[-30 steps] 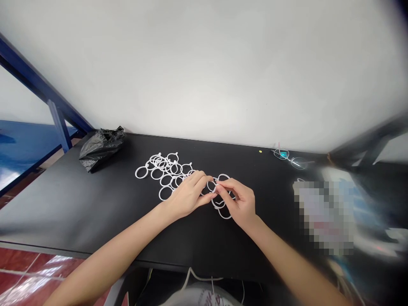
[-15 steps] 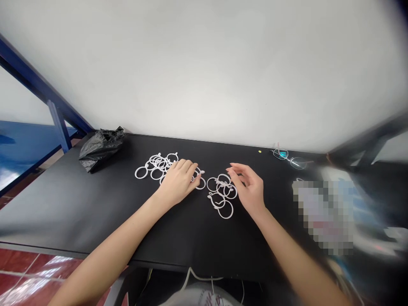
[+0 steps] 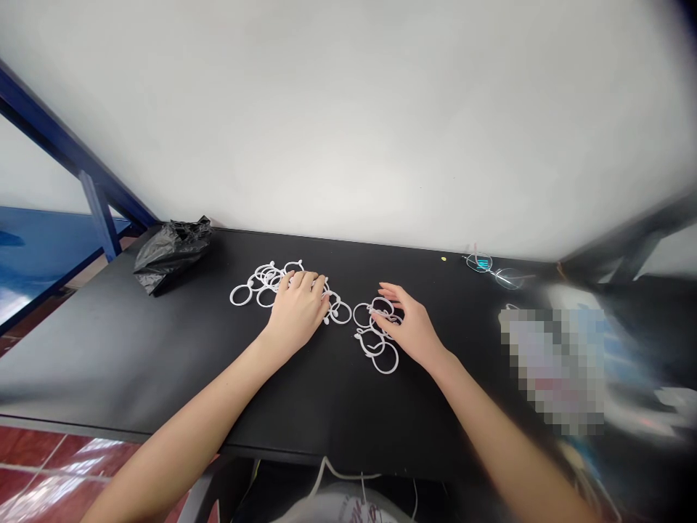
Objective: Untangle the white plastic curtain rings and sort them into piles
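Several white plastic rings lie on a black table (image 3: pixel 163 363). My left hand (image 3: pixel 297 311) rests palm down, fingers stretched out, on the larger pile of loose rings (image 3: pixel 261 283) at the left. My right hand (image 3: pixel 411 327) lies with its fingers spread on the smaller cluster of linked rings (image 3: pixel 375 341) at the middle. Neither hand has a ring lifted off the table.
A crumpled black plastic bag (image 3: pixel 171 250) sits at the table's back left. A pair of glasses (image 3: pixel 493 269) lies at the back right by the white wall. Blurred clutter fills the right side. A blue metal frame (image 3: pixel 92 196) stands left of the table.
Both hands let go of the ring they pinched together. The left hand moved left onto the big pile; the right hand opened and came down on the small cluster.
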Motion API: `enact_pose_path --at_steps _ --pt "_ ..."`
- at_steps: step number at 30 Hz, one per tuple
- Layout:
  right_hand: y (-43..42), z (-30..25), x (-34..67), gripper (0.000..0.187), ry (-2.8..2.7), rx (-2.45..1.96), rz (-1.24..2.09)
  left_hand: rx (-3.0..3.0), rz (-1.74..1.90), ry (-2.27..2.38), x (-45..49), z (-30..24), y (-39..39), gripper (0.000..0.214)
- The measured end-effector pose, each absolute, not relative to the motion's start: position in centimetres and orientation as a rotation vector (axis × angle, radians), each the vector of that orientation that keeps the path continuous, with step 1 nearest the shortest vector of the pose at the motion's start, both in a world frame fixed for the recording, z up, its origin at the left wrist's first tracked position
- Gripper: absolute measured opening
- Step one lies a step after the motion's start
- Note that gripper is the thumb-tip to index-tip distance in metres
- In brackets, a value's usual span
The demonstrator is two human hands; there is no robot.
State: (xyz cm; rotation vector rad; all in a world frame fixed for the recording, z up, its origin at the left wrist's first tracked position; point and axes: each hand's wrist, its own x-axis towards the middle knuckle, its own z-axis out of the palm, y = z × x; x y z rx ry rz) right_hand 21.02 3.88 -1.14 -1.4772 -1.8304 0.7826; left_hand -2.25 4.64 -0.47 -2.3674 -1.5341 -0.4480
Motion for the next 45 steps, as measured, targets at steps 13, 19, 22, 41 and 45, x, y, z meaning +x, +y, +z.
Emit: enact_pose_path --at_steps 13,19,22,41,45 --pt "3.9 -0.6 20.9 0.030 -1.666 -1.255 0.822 -2.899 -0.870 -1.309 -0.1 -0.2 2.9 0.029" --pt "2.4 0.1 18.9 0.014 -1.504 -0.855 1.051 -3.191 -1.236 -1.542 0.7 0.0 2.2 0.056" --pt "1.8 -0.1 18.2 0.012 -1.469 -0.837 1.070 -3.234 -1.380 -1.591 0.7 0.0 2.3 0.039" --pt "1.5 0.2 19.0 0.009 -1.499 -1.000 0.927 -3.328 -1.471 -1.685 -0.2 1.6 2.9 0.027" --pt "1.5 0.1 19.0 0.009 -1.501 -1.015 0.923 -3.333 -1.445 -1.675 -0.3 1.7 2.9 0.025"
